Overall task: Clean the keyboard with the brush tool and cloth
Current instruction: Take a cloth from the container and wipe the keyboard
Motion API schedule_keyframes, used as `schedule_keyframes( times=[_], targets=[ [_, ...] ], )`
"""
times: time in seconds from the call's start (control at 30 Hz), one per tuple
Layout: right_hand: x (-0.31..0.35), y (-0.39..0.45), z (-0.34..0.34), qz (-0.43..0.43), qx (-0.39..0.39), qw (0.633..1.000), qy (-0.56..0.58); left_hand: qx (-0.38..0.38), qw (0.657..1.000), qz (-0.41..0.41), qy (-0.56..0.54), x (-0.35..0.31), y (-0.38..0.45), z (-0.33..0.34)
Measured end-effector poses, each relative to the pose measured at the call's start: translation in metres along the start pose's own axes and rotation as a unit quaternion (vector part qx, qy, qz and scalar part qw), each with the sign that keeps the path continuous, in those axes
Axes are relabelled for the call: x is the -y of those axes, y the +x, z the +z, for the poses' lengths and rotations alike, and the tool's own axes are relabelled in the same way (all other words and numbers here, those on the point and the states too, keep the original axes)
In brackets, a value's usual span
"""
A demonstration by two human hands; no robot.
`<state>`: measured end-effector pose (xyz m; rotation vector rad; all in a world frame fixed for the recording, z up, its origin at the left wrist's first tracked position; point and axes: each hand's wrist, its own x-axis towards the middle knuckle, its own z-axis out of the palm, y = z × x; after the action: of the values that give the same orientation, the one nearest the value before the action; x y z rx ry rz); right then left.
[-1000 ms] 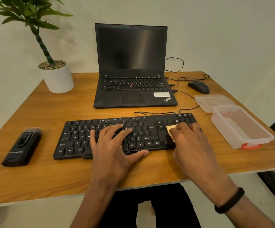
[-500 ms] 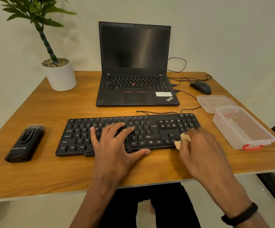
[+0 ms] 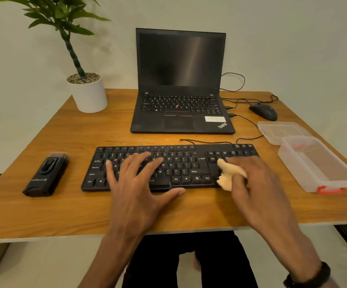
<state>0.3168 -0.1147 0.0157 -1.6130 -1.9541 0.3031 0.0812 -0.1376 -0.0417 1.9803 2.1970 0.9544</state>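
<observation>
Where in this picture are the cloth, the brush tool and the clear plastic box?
cloth [image 3: 227, 173], head view, on the bunched pale fabric left of the right hand.
brush tool [image 3: 45, 176], head view, mid-body of the black casing.
clear plastic box [image 3: 344, 180], head view, on its right rim.

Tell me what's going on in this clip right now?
A person is wiping a black keyboard on a wooden desk. The right hand holds a small cream cloth against the keys near the right end, while the left hand lies flat on the letter keys. The brush tool lies untouched to the keyboard's left.
</observation>
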Motion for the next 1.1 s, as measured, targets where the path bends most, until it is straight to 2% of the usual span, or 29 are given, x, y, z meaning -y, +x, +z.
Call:
schedule_keyframes(
  times=[0.07,0.17,0.23,0.4,0.53,0.63,0.77,0.83,0.9,1.0,1.1],
  targets=[
    [0.003,0.005,0.001,-0.006,-0.003,0.999,-0.050,-0.032,0.999,-0.039,0.009,0.020,-0.010,-0.015],
    [0.022,0.004,0.013,0.003,0.056,0.992,-0.111,-0.032,0.989,-0.142,-0.031,0.045,-0.021,-0.036],
    [0.036,-0.001,0.026,0.019,0.096,0.988,-0.123,-0.028,0.981,-0.178,-0.071,0.052,-0.023,-0.042],
    [0.058,-0.007,0.044,0.028,0.141,0.967,-0.211,-0.065,0.972,-0.189,-0.124,0.064,-0.022,-0.041],
    [0.077,-0.016,0.060,0.005,0.124,0.965,-0.232,-0.079,0.970,-0.178,-0.144,0.067,-0.024,-0.041],
    [0.094,-0.018,0.077,-0.017,0.154,0.959,-0.237,-0.085,0.971,-0.168,-0.144,0.067,-0.024,-0.041],
    [0.110,-0.022,0.080,-0.083,0.171,0.969,-0.159,-0.088,0.972,-0.170,-0.137,0.070,-0.025,-0.037],
    [0.107,-0.024,0.070,-0.107,0.200,0.973,-0.049,-0.090,0.973,-0.163,-0.136,0.069,-0.026,-0.037],
    [0.100,-0.021,0.052,-0.091,0.230,0.968,0.047,-0.097,0.973,-0.154,-0.140,0.069,-0.027,-0.036],
    [0.080,-0.010,0.027,-0.041,0.149,0.984,0.091,-0.102,0.973,-0.146,-0.150,0.069,-0.028,-0.036],
    [0.063,-0.001,0.023,0.017,0.049,0.999,-0.014,-0.100,0.973,-0.144,-0.151,0.068,-0.028,-0.037]
  ],
)
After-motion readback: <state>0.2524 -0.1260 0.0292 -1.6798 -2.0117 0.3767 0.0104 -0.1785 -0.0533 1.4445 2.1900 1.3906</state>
